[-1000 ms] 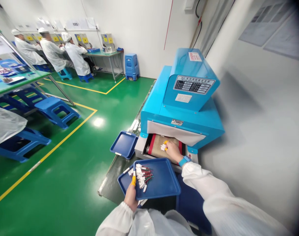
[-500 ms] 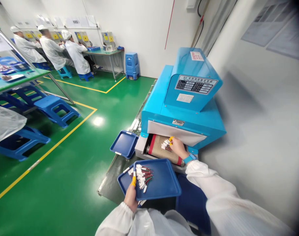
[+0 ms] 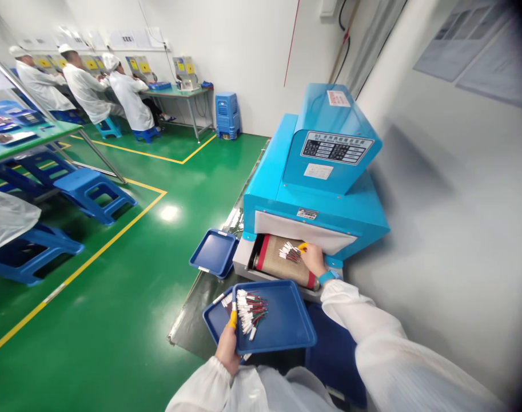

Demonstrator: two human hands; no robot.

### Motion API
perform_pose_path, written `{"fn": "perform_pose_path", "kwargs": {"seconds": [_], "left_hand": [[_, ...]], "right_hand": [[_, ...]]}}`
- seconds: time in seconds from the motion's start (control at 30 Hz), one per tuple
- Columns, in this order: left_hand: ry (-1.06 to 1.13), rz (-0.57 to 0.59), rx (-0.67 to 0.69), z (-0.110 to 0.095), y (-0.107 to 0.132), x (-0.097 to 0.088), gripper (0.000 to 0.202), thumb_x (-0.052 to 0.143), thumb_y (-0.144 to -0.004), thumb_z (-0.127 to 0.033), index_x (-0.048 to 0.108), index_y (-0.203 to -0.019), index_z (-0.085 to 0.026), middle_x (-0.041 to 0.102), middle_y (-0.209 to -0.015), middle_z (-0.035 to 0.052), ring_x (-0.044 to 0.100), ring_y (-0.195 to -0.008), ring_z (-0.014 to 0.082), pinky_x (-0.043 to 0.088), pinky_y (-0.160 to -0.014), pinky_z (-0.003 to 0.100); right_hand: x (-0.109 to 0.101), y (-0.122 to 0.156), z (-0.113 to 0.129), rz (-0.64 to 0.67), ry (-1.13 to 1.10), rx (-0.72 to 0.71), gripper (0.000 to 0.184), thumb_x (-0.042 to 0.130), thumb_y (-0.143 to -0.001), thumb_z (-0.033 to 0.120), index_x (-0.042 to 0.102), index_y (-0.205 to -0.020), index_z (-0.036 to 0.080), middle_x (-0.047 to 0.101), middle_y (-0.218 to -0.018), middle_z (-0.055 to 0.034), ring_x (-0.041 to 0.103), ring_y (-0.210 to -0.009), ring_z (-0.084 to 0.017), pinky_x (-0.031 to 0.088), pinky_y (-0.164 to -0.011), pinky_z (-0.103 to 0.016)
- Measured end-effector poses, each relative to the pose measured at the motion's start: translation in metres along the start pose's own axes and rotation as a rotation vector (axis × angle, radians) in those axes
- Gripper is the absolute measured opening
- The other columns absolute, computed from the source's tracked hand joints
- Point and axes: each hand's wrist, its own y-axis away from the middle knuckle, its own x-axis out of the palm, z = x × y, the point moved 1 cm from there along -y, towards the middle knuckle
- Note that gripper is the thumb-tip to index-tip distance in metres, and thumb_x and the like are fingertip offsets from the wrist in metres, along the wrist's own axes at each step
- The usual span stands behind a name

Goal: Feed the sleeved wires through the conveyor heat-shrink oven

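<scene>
My left hand (image 3: 227, 344), with a yellow finger cot, grips the left edge of a blue tray (image 3: 290, 320). White-ended wires (image 3: 250, 312) in red, green and dark colours lie in a heap at that tray's left side. My right hand (image 3: 313, 260) is over the mesh conveyor belt (image 3: 278, 272) at the mouth of a blue machine (image 3: 316, 197). Its fingers, one in a yellow cot, are drawn together at the right edge of a small bunch of wires (image 3: 289, 252) on the belt. What they pinch is too small to tell.
Under the held tray is another blue tray (image 3: 213, 315) with some wires. Further left, blue trays (image 3: 213, 252) sit beside the conveyor. A dark blue container (image 3: 333, 360) stands below right. Blue stools (image 3: 93, 191) and a green-topped table (image 3: 42, 137) are left; several people sit along the wall.
My right hand has shifted slightly right and down from above the bunch of wires to its right edge. My left hand keeps hold of the tray. The camera view has shifted slightly.
</scene>
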Motion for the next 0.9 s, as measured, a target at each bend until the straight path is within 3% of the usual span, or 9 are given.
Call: {"fn": "perform_pose_path", "kwargs": {"seconds": [0.23,0.43,0.7,0.9], "left_hand": [[-0.023,-0.053,-0.021,0.002,-0.005,-0.003,0.047,0.056,-0.078,-0.037,0.053,-0.116,-0.009,0.071,-0.084,0.0121,0.067,-0.078,0.0237,0.054,-0.075,0.037],[-0.047,-0.056,-0.018,0.007,-0.013,-0.011,0.046,0.059,-0.076,-0.034,0.055,-0.114,-0.009,0.071,-0.075,0.0099,0.068,-0.069,0.0233,0.054,-0.072,0.036],[-0.058,0.034,-0.04,0.007,-0.01,-0.007,0.05,0.058,-0.075,-0.04,0.054,-0.116,-0.01,0.07,-0.091,0.0145,0.067,-0.079,0.0285,0.053,-0.075,0.044],[-0.064,0.028,-0.033,0.006,-0.007,-0.006,0.051,0.06,-0.074,-0.039,0.053,-0.117,-0.012,0.07,-0.089,0.0128,0.067,-0.079,0.028,0.053,-0.075,0.043]], "right_hand": [[-0.006,0.003,0.009,-0.047,-0.042,0.04,0.028,0.043,-0.075,0.008,0.067,-0.086,0.014,0.068,-0.087,-0.0085,0.061,-0.08,-0.018,0.042,-0.077,-0.025],[-0.004,0.002,0.013,-0.009,0.103,-0.068,0.023,0.043,-0.072,0.005,0.065,-0.079,0.011,0.065,-0.082,-0.0099,0.059,-0.079,-0.017,0.04,-0.075,-0.024],[-0.007,-0.001,0.018,0.038,0.187,-0.121,0.014,0.049,-0.072,0.01,0.063,-0.069,0.01,0.065,-0.071,-0.0106,0.057,-0.067,-0.017,0.039,-0.066,-0.025],[-0.01,-0.005,0.022,-0.03,0.07,-0.156,0.03,0.04,-0.069,-0.001,0.066,-0.078,0.01,0.067,-0.084,-0.0099,0.058,-0.079,-0.017,0.04,-0.078,-0.024]]}}
